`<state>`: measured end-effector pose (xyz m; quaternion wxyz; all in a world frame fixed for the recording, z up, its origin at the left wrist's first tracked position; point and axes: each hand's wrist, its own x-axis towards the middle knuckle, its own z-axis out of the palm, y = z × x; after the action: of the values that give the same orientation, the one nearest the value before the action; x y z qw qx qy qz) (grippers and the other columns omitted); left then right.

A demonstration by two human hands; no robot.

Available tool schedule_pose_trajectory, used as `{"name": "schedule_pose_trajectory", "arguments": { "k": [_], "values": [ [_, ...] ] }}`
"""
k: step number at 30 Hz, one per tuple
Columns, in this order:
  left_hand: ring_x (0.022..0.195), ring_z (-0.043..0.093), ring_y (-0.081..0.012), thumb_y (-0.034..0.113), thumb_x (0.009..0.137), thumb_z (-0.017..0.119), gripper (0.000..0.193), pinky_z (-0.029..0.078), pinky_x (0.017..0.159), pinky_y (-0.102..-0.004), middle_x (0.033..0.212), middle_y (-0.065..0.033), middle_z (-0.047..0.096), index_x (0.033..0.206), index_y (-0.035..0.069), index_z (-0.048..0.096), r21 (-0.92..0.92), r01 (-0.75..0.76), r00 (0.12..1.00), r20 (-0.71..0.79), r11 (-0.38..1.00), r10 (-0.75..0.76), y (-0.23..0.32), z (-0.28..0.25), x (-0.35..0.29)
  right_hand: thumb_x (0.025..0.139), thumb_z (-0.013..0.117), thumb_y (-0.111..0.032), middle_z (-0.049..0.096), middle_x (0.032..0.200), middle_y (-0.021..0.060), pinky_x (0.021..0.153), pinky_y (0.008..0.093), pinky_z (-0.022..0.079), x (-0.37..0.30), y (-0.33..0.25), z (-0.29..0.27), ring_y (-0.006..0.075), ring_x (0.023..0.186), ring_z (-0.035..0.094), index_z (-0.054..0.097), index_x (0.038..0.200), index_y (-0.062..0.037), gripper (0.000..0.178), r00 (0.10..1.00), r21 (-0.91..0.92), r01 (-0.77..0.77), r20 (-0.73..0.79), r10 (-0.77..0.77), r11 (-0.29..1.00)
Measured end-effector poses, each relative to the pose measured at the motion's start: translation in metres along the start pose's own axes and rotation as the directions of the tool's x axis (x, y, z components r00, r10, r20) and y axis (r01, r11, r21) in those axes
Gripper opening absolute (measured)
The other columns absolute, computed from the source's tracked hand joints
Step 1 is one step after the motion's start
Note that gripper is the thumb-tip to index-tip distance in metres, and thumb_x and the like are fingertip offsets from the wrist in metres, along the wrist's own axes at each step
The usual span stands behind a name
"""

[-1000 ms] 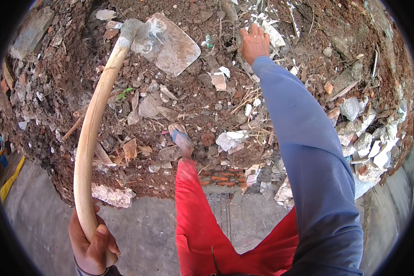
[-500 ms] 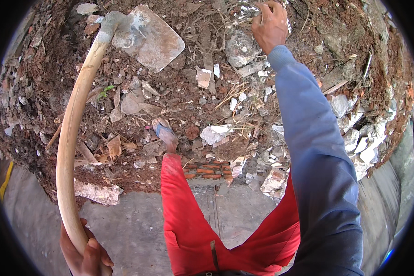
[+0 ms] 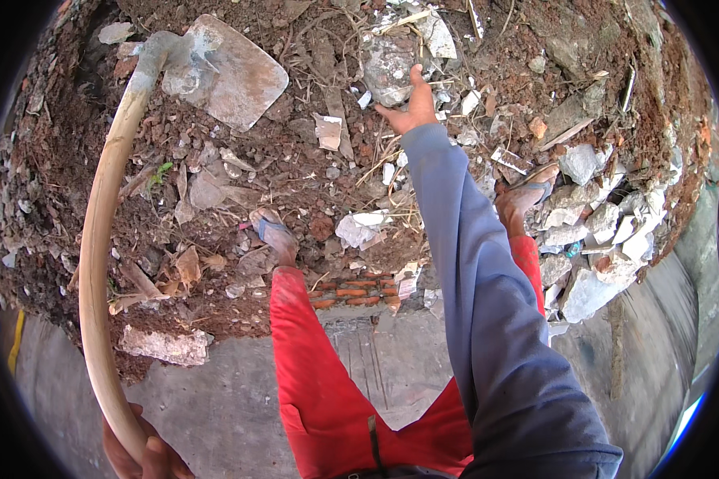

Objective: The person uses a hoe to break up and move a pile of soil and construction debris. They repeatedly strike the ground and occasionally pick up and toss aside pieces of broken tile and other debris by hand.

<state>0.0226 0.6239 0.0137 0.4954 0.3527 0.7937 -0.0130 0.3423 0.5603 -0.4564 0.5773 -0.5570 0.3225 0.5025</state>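
My left hand [image 3: 148, 455] is closed around the lower end of the curved wooden handle of a hoe [image 3: 100, 263], at the lower left. The hoe's broad, dirt-stained metal blade [image 3: 236, 76] lies on the rubble at the upper left. My right hand [image 3: 411, 112] reaches out at upper centre, with two fingers spread apart at the near edge of a rough grey chunk of rubble [image 3: 391, 68]. Its other fingers are hidden. White broken pieces [image 3: 438, 38] lie against the chunk's far right side.
Reddish soil with roots and shards spreads all round. White and grey rubble [image 3: 607, 223] is heaped at the right. My sandalled feet [image 3: 276, 231] stand apart on the mound. Below them run a short row of bricks [image 3: 355, 294] and grey paving [image 3: 216, 407].
My right hand has come nearer and to the left, from beyond the grey chunk to its near edge. My right foot now shows on the rubble. The left hand keeps its hold on the hoe.
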Motion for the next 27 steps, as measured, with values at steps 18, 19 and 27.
{"name": "schedule_pose_trajectory", "arguments": {
  "k": [18, 19, 27],
  "values": [
    [0.05, 0.047, -0.0094, 0.01, 0.09, 0.058, 0.038, 0.036, 0.046, -0.0205, 0.071, -0.005, 0.054, 0.121, -0.011, 0.048, 0.049, 0.037, 0.997, 0.061, 0.998, -0.04, 0.031, 0.002, -0.017, 0.084, 0.07, -0.042, 0.013, 0.158, 0.0181, 0.11, 0.0567, 0.032, -0.025, -0.048, -0.004, 0.0434, 0.142, 0.021, 0.008, 0.155, -0.0183, 0.098, 0.968, 0.239, -0.139, -0.171, 0.182, 0.961],
    [0.05, 0.047, -0.0095, 0.011, 0.091, 0.058, 0.038, 0.036, 0.046, -0.0206, 0.07, -0.005, 0.054, 0.121, -0.011, 0.048, 0.049, 0.032, 0.997, 0.065, 0.998, -0.035, 0.034, 0.003, -0.016, 0.083, 0.071, -0.044, 0.012, 0.158, 0.018, 0.111, 0.0565, 0.031, -0.014, -0.033, -0.008, 0.043, 0.142, 0.021, 0.009, 0.156, -0.0178, 0.1, 0.976, 0.139, -0.145, -0.141, 0.165, 0.98],
    [0.049, 0.046, -0.0104, 0.008, 0.088, 0.058, 0.039, 0.035, 0.046, -0.0212, 0.067, -0.0058, 0.052, 0.118, -0.014, 0.048, 0.117, 0.006, 1.0, -0.013, 0.993, -0.004, 0.031, 0.014, -0.013, 0.083, 0.076, -0.038, 0.006, 0.159, 0.0188, 0.115, 0.0589, 0.028, 0.024, -0.022, 0.018, 0.0416, 0.145, 0.014, 0.025, 0.153, -0.0182, 0.088, 0.999, -0.407, -0.037, -0.016, 0.033, 0.913]
  ]
}}
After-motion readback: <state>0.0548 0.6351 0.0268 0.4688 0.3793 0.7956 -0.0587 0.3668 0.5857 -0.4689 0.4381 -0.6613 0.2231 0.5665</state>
